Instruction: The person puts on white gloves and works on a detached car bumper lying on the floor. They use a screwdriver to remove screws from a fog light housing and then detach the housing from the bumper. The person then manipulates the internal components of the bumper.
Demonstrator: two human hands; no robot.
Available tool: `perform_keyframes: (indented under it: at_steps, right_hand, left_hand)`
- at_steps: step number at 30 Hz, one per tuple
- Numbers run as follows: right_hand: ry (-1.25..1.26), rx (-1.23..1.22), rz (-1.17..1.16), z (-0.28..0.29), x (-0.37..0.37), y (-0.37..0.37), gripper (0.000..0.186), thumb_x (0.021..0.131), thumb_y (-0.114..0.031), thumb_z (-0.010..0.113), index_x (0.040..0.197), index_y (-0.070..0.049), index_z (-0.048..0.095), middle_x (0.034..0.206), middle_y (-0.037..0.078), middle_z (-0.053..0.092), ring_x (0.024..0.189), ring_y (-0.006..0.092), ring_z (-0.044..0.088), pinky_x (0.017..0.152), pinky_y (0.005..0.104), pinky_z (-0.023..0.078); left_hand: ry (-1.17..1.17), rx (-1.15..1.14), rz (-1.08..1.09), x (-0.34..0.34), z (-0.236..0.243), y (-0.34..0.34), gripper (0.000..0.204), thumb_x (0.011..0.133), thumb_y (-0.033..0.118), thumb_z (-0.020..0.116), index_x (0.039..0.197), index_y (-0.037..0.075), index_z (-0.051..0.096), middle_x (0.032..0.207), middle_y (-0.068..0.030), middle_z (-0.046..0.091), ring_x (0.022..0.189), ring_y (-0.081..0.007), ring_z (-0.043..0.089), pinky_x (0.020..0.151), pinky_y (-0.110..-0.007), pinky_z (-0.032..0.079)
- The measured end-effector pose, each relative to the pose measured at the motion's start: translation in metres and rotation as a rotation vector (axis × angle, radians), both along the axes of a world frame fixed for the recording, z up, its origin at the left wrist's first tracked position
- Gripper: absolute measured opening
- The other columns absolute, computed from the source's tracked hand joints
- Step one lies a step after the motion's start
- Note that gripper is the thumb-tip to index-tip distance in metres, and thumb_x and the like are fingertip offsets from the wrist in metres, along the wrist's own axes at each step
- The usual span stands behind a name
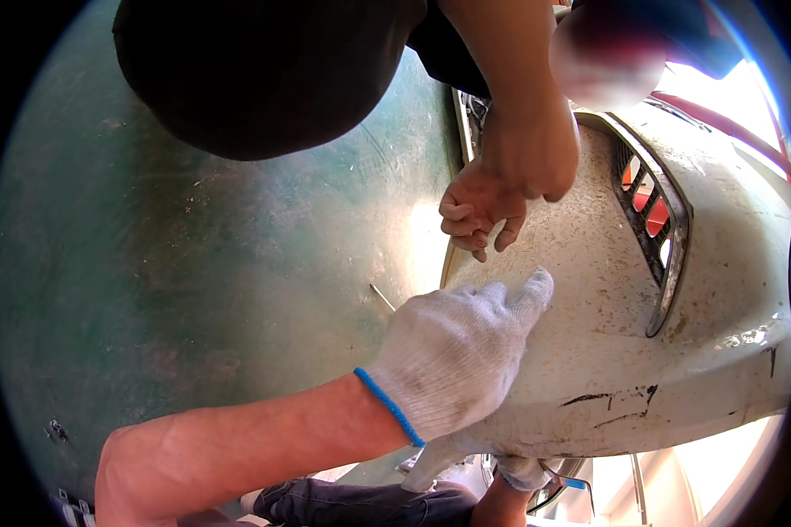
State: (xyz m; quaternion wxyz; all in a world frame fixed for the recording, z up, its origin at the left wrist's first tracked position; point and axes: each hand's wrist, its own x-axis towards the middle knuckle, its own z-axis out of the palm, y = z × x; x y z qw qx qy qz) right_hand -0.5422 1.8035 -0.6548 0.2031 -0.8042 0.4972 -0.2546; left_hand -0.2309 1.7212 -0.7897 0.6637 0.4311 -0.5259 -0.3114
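Green floor, scuffed, fills L side of view. Off-white car bumper cover takes up R side, w/ L end beside floor area; surface heavily speckled w/ brown dirt, black scuffs along lower part. Black rounded form at top L, kind unclear.

L hand, white knit glove w/ blue cuff, over L part of bumper cover, back of hand up. One digit extended toward upper R, away from the palm; other fingers mostly hidden under hand, so grip can't be told. Contact w/ panel: unclear.

Grille insert, dark slats in curved trim, set in upper R of cover; red visible thru gaps.

Co-worker's bare hand comes in from top, above cover, just beyond L hand; fingers loosely curled.

R hand, also gloved, at lower edge of cover, mostly hidden; finger state can't be told. Blue-marked item just beside it, kind unclear.

Thin pale stick on floor, near L hand.
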Motion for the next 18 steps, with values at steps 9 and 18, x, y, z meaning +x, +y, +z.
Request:
perform_keyframes:
  at_steps: [9,18]
  right_hand:
    - [-0.002,-0.155,-0.043,-0.006,-0.012,-0.002,0.097,0.063,-0.010,0.089,0.150,-0.002,0.046,0.141,0.009,0.060,0.124,0.0234,0.060,0.110,0.0425,0.048]
    - [0.114,-0.234,-0.060,-0.009,0.005,-0.007,0.088,0.067,-0.032,0.093,0.143,-0.008,0.056,0.134,0.004,0.065,0.118,0.0237,0.064,0.107,0.0419,0.050]
  left_hand:
    - [-0.030,0.049,-0.050,0.000,-0.002,0.004,0.064,0.092,0.024,0.072,0.150,0.008,0.051,0.092,-0.0120,0.070,0.078,-0.0304,0.073,0.063,-0.042,0.058]
    - [-0.032,0.074,-0.156,0.008,-0.004,0.009,0.060,0.093,0.020,0.069,0.148,0.006,0.050,0.093,-0.0132,0.069,0.080,-0.0340,0.073,0.067,-0.044,0.058]
